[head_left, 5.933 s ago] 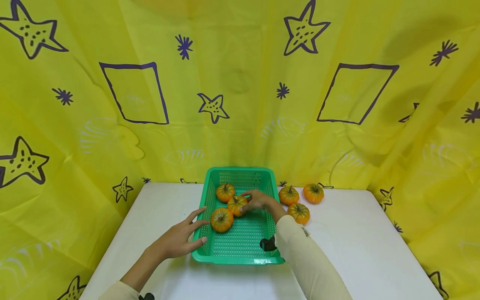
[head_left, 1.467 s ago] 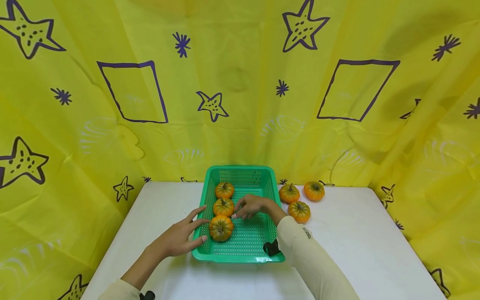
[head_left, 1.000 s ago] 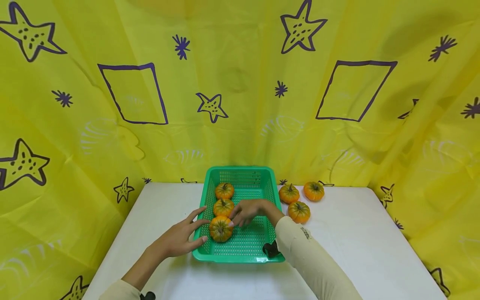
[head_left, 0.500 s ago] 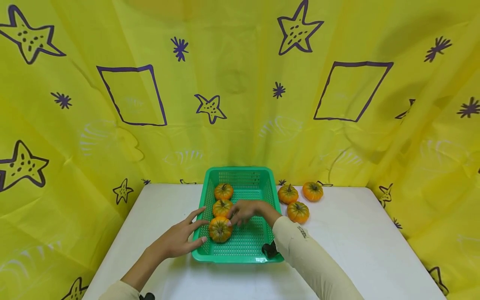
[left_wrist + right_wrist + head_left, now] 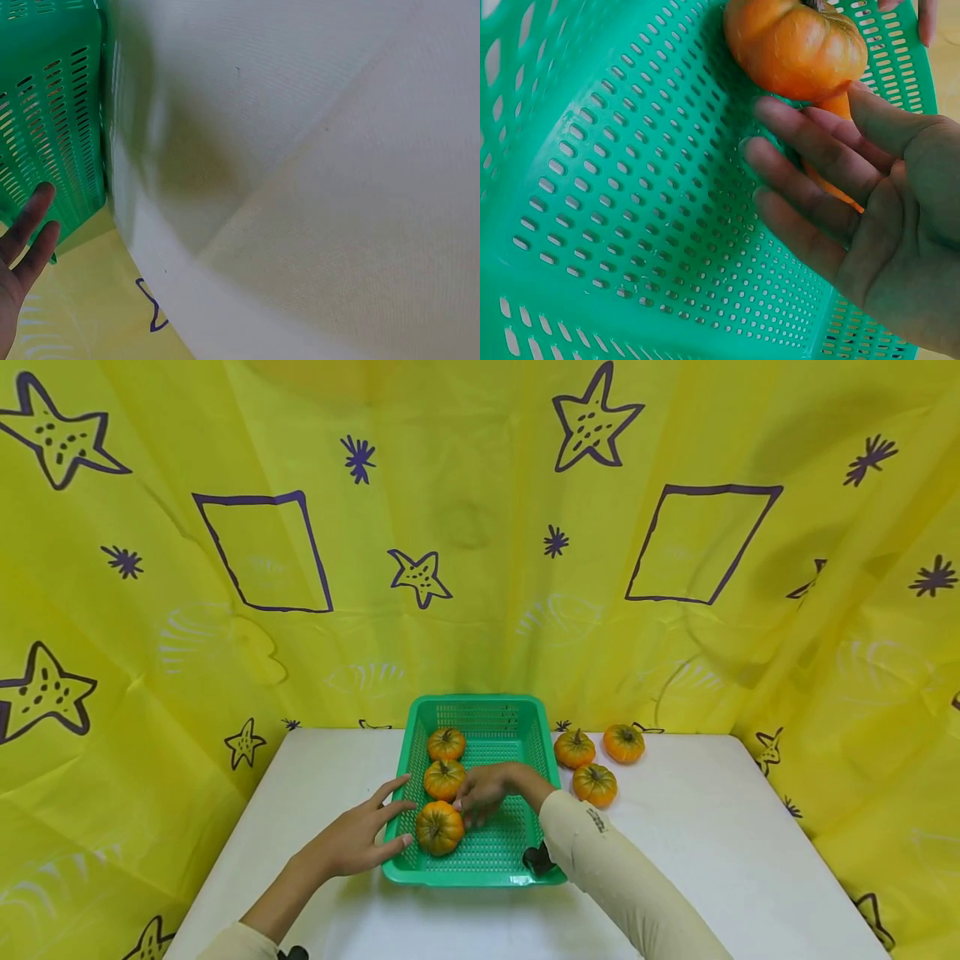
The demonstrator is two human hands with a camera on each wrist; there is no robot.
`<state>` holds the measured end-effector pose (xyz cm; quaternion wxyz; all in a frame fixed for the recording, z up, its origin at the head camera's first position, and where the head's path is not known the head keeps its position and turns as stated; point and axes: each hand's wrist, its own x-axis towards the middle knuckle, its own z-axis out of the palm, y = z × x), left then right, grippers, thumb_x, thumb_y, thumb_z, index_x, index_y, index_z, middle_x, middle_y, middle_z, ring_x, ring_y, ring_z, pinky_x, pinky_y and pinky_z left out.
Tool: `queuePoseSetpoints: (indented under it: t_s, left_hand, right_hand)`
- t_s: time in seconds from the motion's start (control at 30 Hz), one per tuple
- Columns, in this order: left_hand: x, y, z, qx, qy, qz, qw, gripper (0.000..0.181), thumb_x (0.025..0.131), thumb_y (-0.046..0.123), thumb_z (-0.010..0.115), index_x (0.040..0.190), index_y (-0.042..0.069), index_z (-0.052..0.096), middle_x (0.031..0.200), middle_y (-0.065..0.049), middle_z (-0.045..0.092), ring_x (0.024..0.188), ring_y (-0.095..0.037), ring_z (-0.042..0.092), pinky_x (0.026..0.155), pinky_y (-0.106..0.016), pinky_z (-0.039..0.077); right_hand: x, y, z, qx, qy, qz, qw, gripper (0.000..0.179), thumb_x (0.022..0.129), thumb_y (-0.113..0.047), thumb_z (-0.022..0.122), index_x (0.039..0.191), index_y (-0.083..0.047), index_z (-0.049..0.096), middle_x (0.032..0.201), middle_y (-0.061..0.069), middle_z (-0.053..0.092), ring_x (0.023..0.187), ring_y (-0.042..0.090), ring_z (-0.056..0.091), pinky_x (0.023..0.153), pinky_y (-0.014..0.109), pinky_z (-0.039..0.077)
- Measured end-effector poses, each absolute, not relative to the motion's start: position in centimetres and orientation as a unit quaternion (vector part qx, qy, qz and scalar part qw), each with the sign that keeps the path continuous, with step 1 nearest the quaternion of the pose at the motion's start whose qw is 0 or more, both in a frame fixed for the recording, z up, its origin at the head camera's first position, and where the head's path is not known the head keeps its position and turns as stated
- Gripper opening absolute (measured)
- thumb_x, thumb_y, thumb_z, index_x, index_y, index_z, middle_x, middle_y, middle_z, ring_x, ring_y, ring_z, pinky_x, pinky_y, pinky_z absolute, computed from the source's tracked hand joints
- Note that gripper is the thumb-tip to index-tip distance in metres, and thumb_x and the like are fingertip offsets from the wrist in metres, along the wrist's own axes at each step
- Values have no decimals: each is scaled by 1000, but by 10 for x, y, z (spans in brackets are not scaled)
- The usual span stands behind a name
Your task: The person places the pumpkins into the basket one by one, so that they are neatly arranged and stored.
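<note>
Three small orange pumpkins with greenish tops stand in a row along the left side of a green plastic basket (image 5: 480,878): a far pumpkin (image 5: 446,744), a middle pumpkin (image 5: 445,779) and a near pumpkin (image 5: 439,827). My right hand (image 5: 486,789) is inside the basket, right of the near two. In the right wrist view its fingers (image 5: 802,199) are extended and loosely spread, with the thumb tip right at the near pumpkin (image 5: 795,49). My left hand (image 5: 360,837) has its fingers spread at the basket's left rim; the left wrist view shows fingertips against the perforated wall (image 5: 56,112).
Three more pumpkins lie on the white table right of the basket: one close to its wall (image 5: 574,749), one farther right (image 5: 624,743) and one nearer me (image 5: 595,786). A yellow curtain (image 5: 480,568) with drawn stars hangs behind and along both sides.
The middle pumpkin has shifted left into line with the others. The near pumpkin has slid toward me, a small gap opening behind it. My right hand has moved toward me; the left stays put.
</note>
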<state>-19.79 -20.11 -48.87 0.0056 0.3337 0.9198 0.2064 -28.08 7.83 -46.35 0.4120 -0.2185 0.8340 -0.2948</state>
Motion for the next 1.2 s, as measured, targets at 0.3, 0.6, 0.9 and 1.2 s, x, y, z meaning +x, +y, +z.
queuePoseSetpoints:
  t_s: [0.3,0.6,0.9,1.2]
  left_hand:
    - [-198,-202,-489,334,919,211,13,52,100,52,54,141,20,56,165,-5,26,118,-31,65,87,-50,56]
    - [-199,-201,-487,328,921,208,20,51,100,50,55,141,19,56,166,-4,24,117,-31,65,87,-49,56]
    - [-198,-201,-486,329,921,208,22,53,100,51,54,142,19,55,166,-5,24,116,-32,66,86,-50,56]
    - [-199,-200,-486,329,922,205,23,54,100,53,53,141,19,56,166,-5,24,116,-32,66,88,-50,56]
  right_hand:
    - [-283,79,-460,-209,839,-280,417,36,103,-40,56,118,-11,69,112,4,71,93,23,72,84,38,59]
    - [-282,78,-456,-224,835,-293,409,56,94,-36,71,140,-8,56,130,13,66,104,25,69,94,44,55]
    - [-277,78,-456,-245,811,-278,453,77,88,-30,79,152,-9,42,147,19,51,125,28,60,93,38,56]
    - [-272,79,-452,-250,814,-278,445,81,89,-30,78,154,-7,37,151,18,48,132,29,53,97,40,54]
